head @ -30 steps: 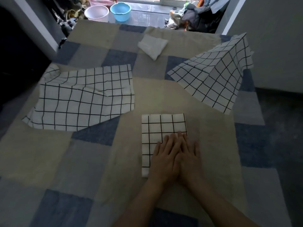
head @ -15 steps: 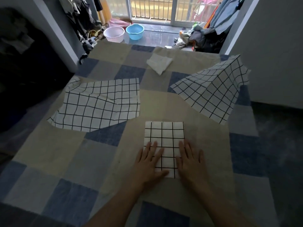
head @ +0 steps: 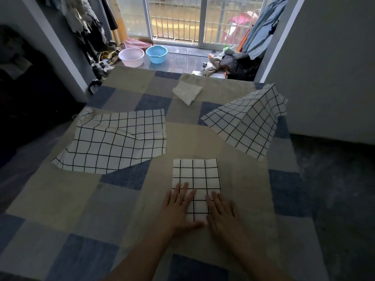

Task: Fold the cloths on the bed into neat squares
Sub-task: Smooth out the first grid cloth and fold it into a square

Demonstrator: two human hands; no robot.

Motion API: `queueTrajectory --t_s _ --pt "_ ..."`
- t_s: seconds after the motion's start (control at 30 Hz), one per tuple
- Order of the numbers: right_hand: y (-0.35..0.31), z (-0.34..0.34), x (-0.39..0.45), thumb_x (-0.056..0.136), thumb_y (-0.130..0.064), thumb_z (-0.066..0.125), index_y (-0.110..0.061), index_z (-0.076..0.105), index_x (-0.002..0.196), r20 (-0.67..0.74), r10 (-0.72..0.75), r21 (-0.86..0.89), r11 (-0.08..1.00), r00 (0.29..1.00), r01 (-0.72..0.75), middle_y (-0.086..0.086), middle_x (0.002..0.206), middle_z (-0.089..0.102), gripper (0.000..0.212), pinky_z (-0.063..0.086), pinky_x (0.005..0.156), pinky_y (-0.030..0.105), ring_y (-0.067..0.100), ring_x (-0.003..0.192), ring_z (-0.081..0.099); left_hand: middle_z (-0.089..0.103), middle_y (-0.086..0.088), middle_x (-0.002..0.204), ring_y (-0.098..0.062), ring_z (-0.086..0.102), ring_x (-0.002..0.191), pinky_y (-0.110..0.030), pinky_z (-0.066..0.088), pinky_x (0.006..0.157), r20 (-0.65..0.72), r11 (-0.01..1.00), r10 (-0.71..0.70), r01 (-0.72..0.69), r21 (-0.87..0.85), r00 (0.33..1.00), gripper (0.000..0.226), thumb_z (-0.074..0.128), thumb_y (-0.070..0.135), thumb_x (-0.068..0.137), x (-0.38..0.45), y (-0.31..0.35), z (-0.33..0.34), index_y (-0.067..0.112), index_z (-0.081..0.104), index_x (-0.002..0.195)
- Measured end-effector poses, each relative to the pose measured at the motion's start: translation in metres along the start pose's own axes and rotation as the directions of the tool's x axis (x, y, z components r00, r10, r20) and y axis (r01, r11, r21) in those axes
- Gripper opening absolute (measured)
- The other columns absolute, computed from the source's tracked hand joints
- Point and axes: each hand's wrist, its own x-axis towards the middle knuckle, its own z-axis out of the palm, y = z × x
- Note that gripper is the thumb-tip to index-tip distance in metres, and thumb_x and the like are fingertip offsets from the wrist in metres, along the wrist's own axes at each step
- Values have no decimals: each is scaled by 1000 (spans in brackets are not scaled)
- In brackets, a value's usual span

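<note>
A folded white cloth with a black grid lies flat on the bed, just ahead of me. My left hand presses flat on its near left corner, fingers straight. My right hand lies flat on its near right edge, fingers straight too. An unfolded grid cloth is spread to the left, slightly rumpled. Another unfolded grid cloth lies at the right and rises against the wall. A small plain white folded cloth sits near the far end of the bed.
The bed has a blue and beige patchwork cover. A grey wall runs along its right side. Beyond the far end stand a pink basin and a blue basin on the floor, with heaps of clothes by a barred window.
My hands were together on the folded cloth's right side; they have slid apart to its two near corners. My view has tilted up, showing more of the room.
</note>
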Motion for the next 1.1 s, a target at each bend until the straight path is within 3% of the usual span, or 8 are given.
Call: queueTrajectory --t_s 0.13,0.23,0.3,0.4,0.53,0.7,0.97,1.1 --pt "18 -1 -5 94 -50 27 -39 -13 149 -9 37 -3 999 999 -37 -6 159 12 68 3 112 44 9 143 4 -24 3 158 -7 -35 138 -32 -25 108 -57 998 -52 51 -26 997 79 18 79 85 -1 0 3 43 -10 149" --pt "13 -10 -10 94 -51 18 -33 4 152 -25 63 28 998 998 -62 -7 159 11 63 14 114 46 7 145 4 -3 -3 162 -16 -12 146 -37 -11 112 -33 995 -91 90 -39 995 84 26 80 83 -1 0 4 38 9 153" --pt "4 -24 -5 94 -49 19 -22 19 151 -8 102 160 982 995 -100 -1 159 18 63 20 115 37 12 144 17 -25 2 158 -13 -30 142 -38 -16 112 -88 1000 -30 30 -5 996 86 28 79 82 1 -2 7 41 -7 151" --pt "-9 -43 11 94 -30 49 -18 46 133 -131 146 308 946 981 -100 6 140 42 41 40 97 29 18 122 43 -41 7 150 -11 -41 136 -40 -19 113 -72 999 -24 22 -26 997 87 25 78 80 -1 -2 11 43 -20 146" --pt "-18 -76 42 84 -20 64 -14 41 131 33 478 719 599 878 -353 1 111 59 53 47 74 30 15 94 58 -40 8 150 -14 -38 138 -39 -22 111 -47 998 -61 60 -23 997 88 27 77 81 1 1 7 42 -17 148" --pt "-8 -85 78 82 -26 73 3 42 134 278 583 725 394 763 -565 19 132 52 67 42 87 32 33 120 51 -38 8 151 -16 -38 137 -42 -20 113 20 997 -62 63 -43 998 92 38 76 83 0 1 -1 40 -16 149" --pt "-2 -82 89 83 -29 74 8 43 132 348 600 687 360 720 -631 22 136 50 69 43 93 36 36 125 48 -38 6 152 -16 -39 137 -43 -20 113 49 997 -62 64 -45 997 93 38 76 82 0 1 -3 40 -17 148" --pt "-2 -72 92 75 -29 79 3 56 120 354 579 684 375 734 -626 19 118 62 59 50 87 36 32 108 59 -39 7 151 -15 -40 136 -42 -21 112 58 997 -62 65 -45 996 92 38 76 83 0 2 -4 40 -17 148"
